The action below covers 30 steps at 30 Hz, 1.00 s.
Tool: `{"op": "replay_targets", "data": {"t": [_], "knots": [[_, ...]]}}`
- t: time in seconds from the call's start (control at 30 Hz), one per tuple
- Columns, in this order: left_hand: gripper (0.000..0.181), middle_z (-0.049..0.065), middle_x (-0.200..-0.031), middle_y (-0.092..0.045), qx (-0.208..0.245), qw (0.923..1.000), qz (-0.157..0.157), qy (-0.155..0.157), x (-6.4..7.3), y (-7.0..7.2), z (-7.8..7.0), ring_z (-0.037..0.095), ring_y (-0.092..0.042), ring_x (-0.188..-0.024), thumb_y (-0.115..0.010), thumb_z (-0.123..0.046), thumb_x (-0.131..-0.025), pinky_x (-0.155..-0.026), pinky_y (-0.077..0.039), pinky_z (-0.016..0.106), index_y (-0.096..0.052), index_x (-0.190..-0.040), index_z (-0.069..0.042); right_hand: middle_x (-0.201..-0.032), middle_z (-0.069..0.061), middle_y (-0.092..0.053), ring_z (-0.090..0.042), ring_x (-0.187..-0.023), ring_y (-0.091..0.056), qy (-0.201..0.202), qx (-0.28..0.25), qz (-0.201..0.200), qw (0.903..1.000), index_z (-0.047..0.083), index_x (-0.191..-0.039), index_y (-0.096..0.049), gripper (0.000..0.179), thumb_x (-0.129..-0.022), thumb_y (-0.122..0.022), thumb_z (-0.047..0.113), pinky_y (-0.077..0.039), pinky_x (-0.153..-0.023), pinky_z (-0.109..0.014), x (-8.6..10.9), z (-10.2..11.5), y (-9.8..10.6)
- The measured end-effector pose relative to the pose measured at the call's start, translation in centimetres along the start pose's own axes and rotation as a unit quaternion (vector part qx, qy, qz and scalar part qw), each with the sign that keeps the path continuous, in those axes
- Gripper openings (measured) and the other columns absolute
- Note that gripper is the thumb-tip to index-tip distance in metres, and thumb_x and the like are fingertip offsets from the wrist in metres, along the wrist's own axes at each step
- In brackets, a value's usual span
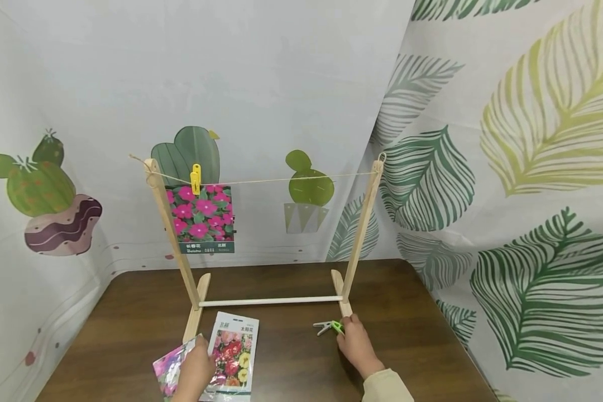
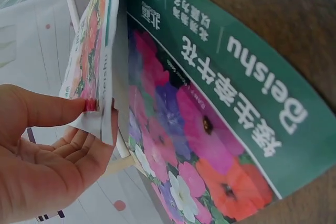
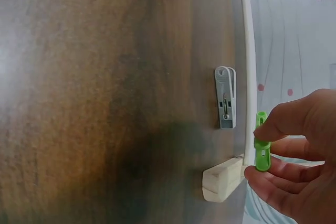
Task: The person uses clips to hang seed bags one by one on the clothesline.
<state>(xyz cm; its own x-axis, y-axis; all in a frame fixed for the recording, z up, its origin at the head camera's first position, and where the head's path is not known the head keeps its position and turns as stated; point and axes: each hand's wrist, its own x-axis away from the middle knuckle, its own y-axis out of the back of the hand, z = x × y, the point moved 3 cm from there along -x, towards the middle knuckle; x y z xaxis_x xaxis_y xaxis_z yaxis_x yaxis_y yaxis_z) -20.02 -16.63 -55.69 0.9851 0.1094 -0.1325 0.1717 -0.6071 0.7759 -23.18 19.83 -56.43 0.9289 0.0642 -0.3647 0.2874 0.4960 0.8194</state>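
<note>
Between the thumb and fingers of my left hand [image 1: 196,368] is the edge of a white seed packet [image 2: 92,51] with red and orange flowers, seen nearly edge-on in the left wrist view. A second seed packet [image 2: 205,135], with petunia-like flowers and a green band, lies close beside those fingers. My right hand [image 1: 358,343] pinches a green clothespin [image 3: 262,150] by the right foot of the wooden stand. Next to it on the table rests a grey and white clothespin [image 3: 224,98].
The wooden stand [image 1: 363,234] carries a string [image 1: 281,180] between two posts. A yellow clothespin [image 1: 196,178] holds a seed packet with pink flowers [image 1: 206,215] on the string at the left. A white bar [image 1: 271,301] joins the feet on the brown table [image 1: 291,357].
</note>
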Motion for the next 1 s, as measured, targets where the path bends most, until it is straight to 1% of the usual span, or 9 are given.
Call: {"op": "replay_targets", "data": {"t": [0.1,0.13,0.2,0.4,0.6,0.8,0.9,1.0], "knots": [[0.025,0.019,-0.061,-0.056,0.011,0.9999,0.003,0.002,-0.1,0.2,-0.1,0.029,-0.053,-0.052,-0.059,0.007,-0.075,-0.046,-0.042,0.045,-0.044,-0.096,0.01,-0.082,-0.011,-0.052,-0.018,-0.064,-0.054,0.004,-0.008,-0.007,0.9999,-0.007,-0.089,-0.063,0.021,-0.069,-0.07,-0.009,-0.046,-0.053,-0.033,-0.2,0.1,0.2],[0.023,0.017,-0.06,-0.055,0.015,0.9999,0.005,0.005,-0.1,0.2,-0.1,0.027,-0.051,-0.052,-0.059,0.007,-0.075,-0.046,-0.041,0.044,-0.044,-0.093,0.007,-0.082,-0.011,-0.052,-0.019,-0.065,-0.054,0.004,-0.008,-0.01,0.9999,-0.007,-0.089,-0.063,0.022,-0.069,-0.07,-0.009,-0.047,-0.054,-0.033,-0.3,0.1,0.3],[0.023,0.015,-0.06,-0.053,0.023,0.9997,0.007,0.004,-0.1,0.3,-0.2,0.026,-0.05,-0.053,-0.06,0.007,-0.075,-0.046,-0.041,0.042,-0.043,-0.09,0.004,-0.081,-0.01,-0.052,-0.019,-0.066,-0.054,0.006,-0.009,-0.016,0.9998,-0.007,-0.089,-0.064,0.022,-0.068,-0.07,-0.009,-0.047,-0.056,-0.034,-0.5,0.1,0.5],[0.021,0.008,-0.063,-0.049,0.044,0.9989,0.01,-0.009,-0.5,0.6,-0.2,0.025,-0.051,-0.059,-0.062,0.006,-0.078,-0.051,-0.043,0.041,-0.044,-0.088,0.003,-0.082,-0.011,-0.052,-0.022,-0.07,-0.055,0.008,-0.016,-0.037,0.9992,-0.006,-0.093,-0.064,0.025,-0.068,-0.07,-0.009,-0.049,-0.058,-0.037,-1.3,0.4,1.4],[0.019,0.004,-0.067,-0.052,0.079,0.9967,0.016,-0.013,-0.4,1.2,-0.6,0.017,-0.048,-0.058,-0.063,0.006,-0.079,-0.052,-0.041,0.034,-0.047,-0.087,0.002,-0.083,-0.01,-0.053,-0.022,-0.071,-0.055,-0.003,-0.02,-0.029,0.9994,-0.004,-0.097,-0.066,0.027,-0.071,-0.071,-0.007,-0.049,-0.06,-0.037,-1.5,0.7,1.9],[0.018,0.003,-0.069,-0.055,0.091,0.9955,0.013,-0.025,-1.0,1.8,-1.5,0.015,-0.048,-0.059,-0.065,0.006,-0.079,-0.055,-0.041,0.031,-0.049,-0.088,0.003,-0.083,-0.011,-0.053,-0.023,-0.07,-0.057,0.006,-0.02,-0.044,0.9988,-0.002,-0.097,-0.068,0.027,-0.072,-0.072,-0.008,-0.05,-0.059,-0.038,-2.1,0.9,2.2],[0.017,0.004,-0.07,-0.057,0.095,0.9951,0.012,-0.026,-1.4,2.2,-2.0,0.015,-0.049,-0.06,-0.064,0.006,-0.08,-0.055,-0.041,0.032,-0.05,-0.09,0.004,-0.085,-0.013,-0.054,-0.024,-0.073,-0.058,0.006,-0.024,-0.042,0.9988,-0.002,-0.1,-0.068,0.025,-0.075,-0.072,-0.006,-0.05,-0.06,-0.038,-2.6,1.0,2.5],[0.016,0.003,-0.07,-0.058,0.098,0.9949,0.014,-0.02,-1.7,2.3,-2.5,0.015,-0.049,-0.06,-0.064,0.005,-0.081,-0.056,-0.04,0.032,-0.051,-0.09,0.003,-0.088,-0.014,-0.054,-0.026,-0.076,-0.058,0.007,-0.026,-0.039,0.9989,-0.002,-0.103,-0.067,0.025,-0.079,-0.071,-0.004,-0.05,-0.062,-0.04,-3.0,1.1,2.8]]}}
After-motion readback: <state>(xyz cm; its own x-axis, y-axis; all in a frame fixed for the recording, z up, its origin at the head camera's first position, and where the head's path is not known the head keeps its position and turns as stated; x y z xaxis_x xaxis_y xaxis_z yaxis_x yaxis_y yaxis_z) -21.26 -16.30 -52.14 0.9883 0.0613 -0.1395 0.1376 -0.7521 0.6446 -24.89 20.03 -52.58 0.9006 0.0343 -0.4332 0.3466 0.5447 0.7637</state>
